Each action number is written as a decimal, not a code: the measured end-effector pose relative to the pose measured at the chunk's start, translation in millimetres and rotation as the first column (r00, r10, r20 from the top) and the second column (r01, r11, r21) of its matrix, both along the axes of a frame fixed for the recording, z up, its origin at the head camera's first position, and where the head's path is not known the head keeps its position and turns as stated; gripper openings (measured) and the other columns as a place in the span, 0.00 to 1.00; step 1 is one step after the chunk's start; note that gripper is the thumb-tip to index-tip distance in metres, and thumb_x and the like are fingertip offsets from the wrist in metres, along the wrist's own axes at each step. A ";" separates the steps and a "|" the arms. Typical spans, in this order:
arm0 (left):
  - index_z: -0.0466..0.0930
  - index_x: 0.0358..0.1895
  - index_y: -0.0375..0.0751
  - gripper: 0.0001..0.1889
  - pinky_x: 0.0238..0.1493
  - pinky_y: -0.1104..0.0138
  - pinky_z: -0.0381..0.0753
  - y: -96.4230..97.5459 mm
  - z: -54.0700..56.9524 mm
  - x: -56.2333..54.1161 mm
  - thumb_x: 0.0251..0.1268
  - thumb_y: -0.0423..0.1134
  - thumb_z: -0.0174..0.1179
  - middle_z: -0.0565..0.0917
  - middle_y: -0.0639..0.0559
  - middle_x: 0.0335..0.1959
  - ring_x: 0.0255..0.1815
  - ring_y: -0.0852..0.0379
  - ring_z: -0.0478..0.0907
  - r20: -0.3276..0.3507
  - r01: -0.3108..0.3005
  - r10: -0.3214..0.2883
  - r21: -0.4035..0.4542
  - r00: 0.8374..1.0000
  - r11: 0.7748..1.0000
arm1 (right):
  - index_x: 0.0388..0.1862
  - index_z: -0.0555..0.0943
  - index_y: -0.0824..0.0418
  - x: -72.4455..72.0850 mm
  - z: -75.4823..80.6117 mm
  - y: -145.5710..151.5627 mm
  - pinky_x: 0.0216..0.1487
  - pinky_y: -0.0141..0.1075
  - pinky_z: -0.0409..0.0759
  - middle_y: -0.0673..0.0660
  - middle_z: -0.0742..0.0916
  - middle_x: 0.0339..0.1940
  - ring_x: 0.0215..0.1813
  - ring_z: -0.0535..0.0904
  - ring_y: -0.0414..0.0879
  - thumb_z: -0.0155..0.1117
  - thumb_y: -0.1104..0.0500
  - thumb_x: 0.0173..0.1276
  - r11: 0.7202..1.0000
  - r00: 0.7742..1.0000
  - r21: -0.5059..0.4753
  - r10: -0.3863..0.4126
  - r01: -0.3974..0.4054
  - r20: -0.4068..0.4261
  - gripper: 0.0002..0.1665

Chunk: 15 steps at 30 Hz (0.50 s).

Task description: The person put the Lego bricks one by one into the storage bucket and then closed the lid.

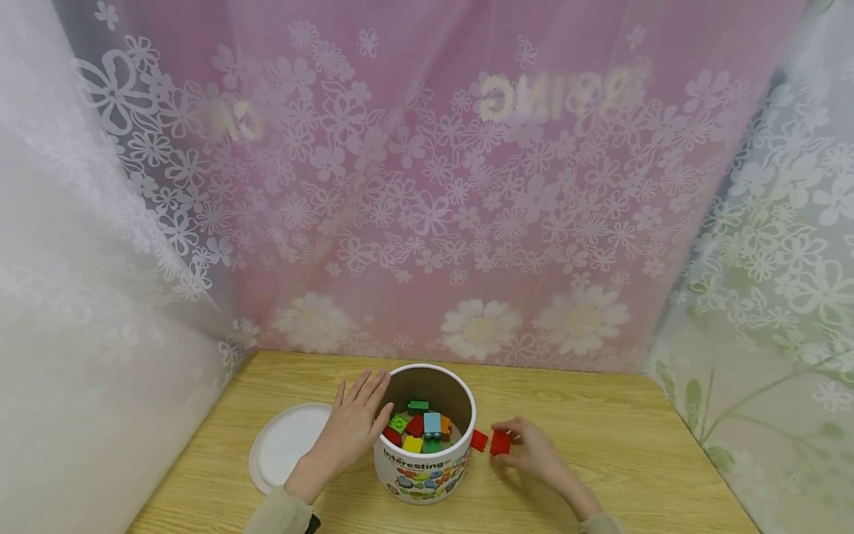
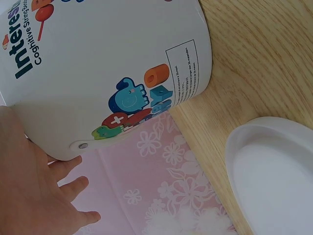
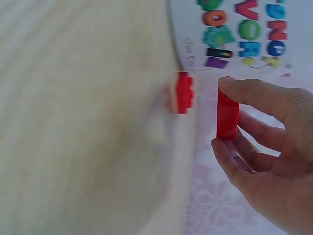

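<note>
A white bucket [image 1: 422, 475] with printed pictures and lettering stands on the table and holds several coloured building blocks [image 1: 415, 425]. My left hand [image 1: 355, 419] rests at its left rim, fingers fairly straight and spread. In the left wrist view these fingers [image 2: 71, 188] reach past the bucket's edge, and the thumb is out of sight. To the right of the bucket, my right hand [image 1: 531, 454] pinches a red block [image 3: 227, 115] between thumb and fingers. Another red block [image 1: 479, 440] lies on the table between that hand and the bucket.
A round white lid [image 1: 276, 449] lies on the wooden table [image 1: 634, 445] left of the bucket, partly behind my left forearm. Flowered curtains [image 1: 427, 222] hang behind the table and along both sides.
</note>
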State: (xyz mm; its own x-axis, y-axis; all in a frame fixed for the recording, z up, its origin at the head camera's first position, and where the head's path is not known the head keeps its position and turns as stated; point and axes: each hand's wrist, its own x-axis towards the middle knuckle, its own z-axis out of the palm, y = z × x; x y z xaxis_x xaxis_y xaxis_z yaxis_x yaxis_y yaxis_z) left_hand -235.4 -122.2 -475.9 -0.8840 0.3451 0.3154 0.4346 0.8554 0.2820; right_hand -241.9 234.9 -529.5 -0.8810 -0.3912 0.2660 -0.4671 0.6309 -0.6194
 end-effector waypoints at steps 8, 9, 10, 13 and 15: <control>0.59 0.80 0.43 0.32 0.77 0.37 0.44 -0.5 -0.6 -0.2 0.82 0.55 0.44 0.61 0.49 0.80 0.82 0.43 0.52 -0.003 -0.005 0.005 -0.003 1.000 1.000 | 0.54 0.84 0.68 -5.8 28.1 0.2 0.46 0.49 0.86 0.59 0.84 0.43 0.42 0.83 0.53 0.80 0.67 0.55 1.000 0.998 -0.002 -0.013 0.013 -0.056 0.26; 0.58 0.80 0.43 0.32 0.78 0.37 0.44 -0.6 -0.6 -0.2 0.82 0.56 0.43 0.61 0.49 0.80 0.82 0.43 0.52 0.001 -0.006 0.006 -0.004 1.000 1.000 | 0.54 0.84 0.67 -6.5 30.9 0.0 0.47 0.49 0.86 0.59 0.84 0.44 0.42 0.83 0.53 0.80 0.67 0.56 1.000 0.998 0.004 -0.019 0.019 -0.059 0.26; 0.58 0.81 0.44 0.32 0.78 0.37 0.44 -0.6 -0.6 -0.2 0.82 0.56 0.43 0.61 0.50 0.80 0.82 0.44 0.52 0.003 -0.006 0.006 -0.004 1.000 1.000 | 0.55 0.84 0.66 -7.0 33.7 -0.1 0.47 0.50 0.86 0.58 0.84 0.45 0.43 0.83 0.53 0.79 0.66 0.56 1.000 0.998 0.008 -0.027 0.027 -0.056 0.26; 0.59 0.80 0.44 0.32 0.78 0.37 0.43 -0.6 -1.2 -0.3 0.82 0.56 0.43 0.61 0.49 0.80 0.82 0.44 0.52 -0.001 -0.003 0.003 0.004 1.000 1.000 | 0.56 0.84 0.65 -8.4 41.3 -1.1 0.48 0.49 0.86 0.58 0.84 0.45 0.44 0.83 0.53 0.79 0.65 0.57 0.999 0.997 0.023 -0.043 0.044 -0.059 0.26; 0.59 0.80 0.44 0.32 0.78 0.37 0.43 -0.5 -1.3 -0.6 0.82 0.56 0.43 0.61 0.49 0.80 0.82 0.44 0.52 -0.002 -0.003 0.003 0.005 1.000 1.000 | 0.56 0.84 0.65 -8.9 45.9 -2.1 0.48 0.47 0.86 0.57 0.84 0.45 0.44 0.83 0.53 0.79 0.65 0.58 0.999 0.997 0.026 -0.044 0.046 -0.063 0.26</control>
